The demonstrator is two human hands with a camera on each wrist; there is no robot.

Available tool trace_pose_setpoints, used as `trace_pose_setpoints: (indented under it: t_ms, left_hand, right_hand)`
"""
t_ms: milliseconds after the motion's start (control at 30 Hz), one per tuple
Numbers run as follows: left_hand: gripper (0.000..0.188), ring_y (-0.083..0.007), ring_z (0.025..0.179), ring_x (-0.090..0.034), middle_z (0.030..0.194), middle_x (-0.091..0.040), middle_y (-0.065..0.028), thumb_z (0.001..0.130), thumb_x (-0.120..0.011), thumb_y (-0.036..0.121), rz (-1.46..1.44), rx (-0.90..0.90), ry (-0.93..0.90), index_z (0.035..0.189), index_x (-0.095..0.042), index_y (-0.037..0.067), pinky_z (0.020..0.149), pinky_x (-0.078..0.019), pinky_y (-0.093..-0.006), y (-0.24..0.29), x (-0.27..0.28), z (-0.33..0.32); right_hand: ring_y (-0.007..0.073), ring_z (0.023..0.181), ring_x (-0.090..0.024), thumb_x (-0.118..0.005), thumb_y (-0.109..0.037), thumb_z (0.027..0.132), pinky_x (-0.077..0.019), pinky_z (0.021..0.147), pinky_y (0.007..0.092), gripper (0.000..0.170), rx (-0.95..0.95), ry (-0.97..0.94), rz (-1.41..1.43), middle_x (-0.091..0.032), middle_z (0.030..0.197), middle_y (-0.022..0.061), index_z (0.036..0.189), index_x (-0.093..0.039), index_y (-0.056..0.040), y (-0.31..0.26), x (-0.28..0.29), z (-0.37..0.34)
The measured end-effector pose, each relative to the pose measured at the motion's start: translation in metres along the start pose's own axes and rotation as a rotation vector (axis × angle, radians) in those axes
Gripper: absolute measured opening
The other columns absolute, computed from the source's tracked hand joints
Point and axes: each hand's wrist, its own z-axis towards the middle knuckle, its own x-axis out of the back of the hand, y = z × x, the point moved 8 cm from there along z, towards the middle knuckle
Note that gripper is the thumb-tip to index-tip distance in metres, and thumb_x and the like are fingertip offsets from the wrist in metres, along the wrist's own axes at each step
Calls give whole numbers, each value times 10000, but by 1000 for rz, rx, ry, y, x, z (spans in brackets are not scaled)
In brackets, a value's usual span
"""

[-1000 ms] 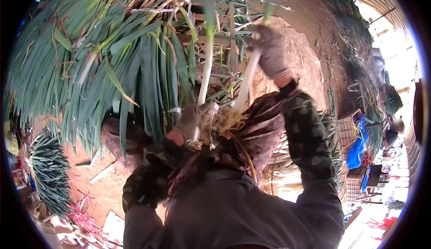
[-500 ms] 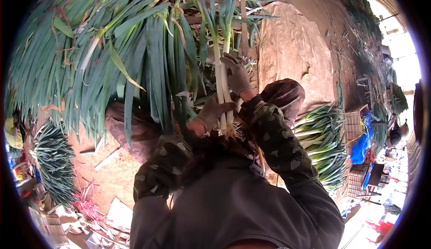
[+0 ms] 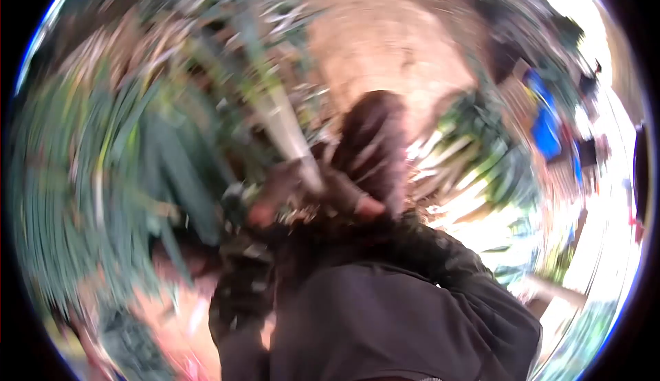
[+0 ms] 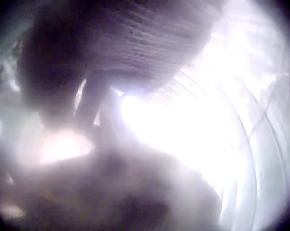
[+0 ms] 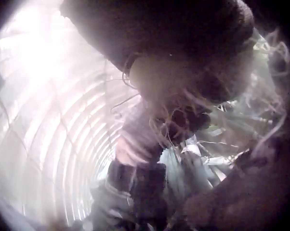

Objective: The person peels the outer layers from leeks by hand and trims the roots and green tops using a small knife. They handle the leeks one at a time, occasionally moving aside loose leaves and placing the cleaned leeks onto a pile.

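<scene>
Several white leek stems [image 3: 287,130] slant up and left from the person's lap in the blurred head view, green leaves beyond. The gloved left hand [image 3: 278,187] grips them low down, from the left. Beside it the gloved right hand [image 3: 344,192] is curled round the lower stems. In the right wrist view, a pale root end [image 5: 147,74] with stringy roots shows under the right hand [image 5: 169,33]. The left wrist view is hazy; the left hand [image 4: 130,43] fills its top, and what it holds is hidden there.
A large heap of green leeks [image 3: 75,195] lies at the left. Another leek pile [image 3: 481,154] is at the right of the knee [image 3: 375,140], below a tan sheet [image 3: 385,37]. Crates and blue material [image 3: 545,127] stand farther right.
The head view has turned and blurred. The right hand has come down from higher on the stems to beside the left hand at the lower ends. The stems now tilt left.
</scene>
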Motion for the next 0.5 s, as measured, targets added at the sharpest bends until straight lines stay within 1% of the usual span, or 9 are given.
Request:
trace_pose_setpoints:
  t_ms: [67,100,167,200,300,367,433,467,500]
  left_hand:
    - [428,-228,889,-651,1023,-671,-113,988,-534,376,-379,109,48,1222,-588,21,779,-542,-362,-41,19,32]
    - [557,-243,950,-643,1079,-649,-116,980,-532,497,-583,199,114,1303,-520,43,811,-546,-375,-75,34,51]
    - [679,-230,1107,-591,1205,-638,-65,981,-465,615,-597,124,93,1301,-587,30,929,-497,-356,-30,44,57]
    - [694,-269,1219,-550,1312,-601,-105,978,-472,612,-739,170,103,1388,-532,54,1004,-459,-380,-45,66,86]
    - [731,-299,1330,-476,1450,-501,-135,981,-476,598,-931,82,-78,1496,-397,85,1109,-382,-438,74,31,102]
    - [702,-293,1345,-471,1466,-482,-146,994,-501,535,-826,-142,-253,1512,-366,81,1135,-363,-447,169,-25,119]
    - [634,-270,1334,-492,1476,-470,-145,1014,-533,417,-548,-510,-603,1510,-359,62,1146,-359,-428,292,-123,100]
    - [694,-252,1348,-476,1472,-472,-158,971,-633,361,-311,-332,-473,1514,-347,37,1127,-383,-388,326,-158,91]
    - [781,-256,1378,-440,1472,-470,-168,915,-726,298,-229,-612,-686,1521,-325,12,1098,-404,-349,355,-183,66]
  right_hand:
    - [185,908,-548,-669,-356,918,-446,768,295,480,-1,225,345,-625,1012,63,1234,-553,-14,-39,-9,-45]
    - [207,905,-567,-675,-345,906,-450,795,316,510,-16,208,147,-637,1005,86,1280,-533,-28,-26,8,-46]
    - [250,898,-607,-688,-322,883,-457,849,357,590,-39,176,-256,-662,991,133,1372,-494,-55,2,40,-53]
    - [273,887,-642,-708,-282,855,-474,855,391,646,157,-41,-947,-678,979,167,1417,-467,-76,2,42,-67]
    - [271,699,-696,-682,-199,871,-556,598,421,717,226,302,-1253,-696,889,140,1519,-375,-203,-45,108,-135]
    - [236,603,-662,-656,-145,904,-581,571,364,656,121,663,-1357,-709,835,93,1507,-411,-224,-52,174,-177]
    - [193,684,-676,-667,-91,893,-575,511,301,586,392,1021,-1125,-722,934,118,1445,-489,-176,-83,218,-250]
    - [195,739,-681,-675,-101,899,-594,565,296,588,170,1278,-1084,-715,973,130,1449,-473,-156,-65,257,-286]
    - [191,762,-687,-672,-107,911,-608,613,295,596,316,1523,-1330,-711,991,122,1461,-451,-162,-47,279,-336]
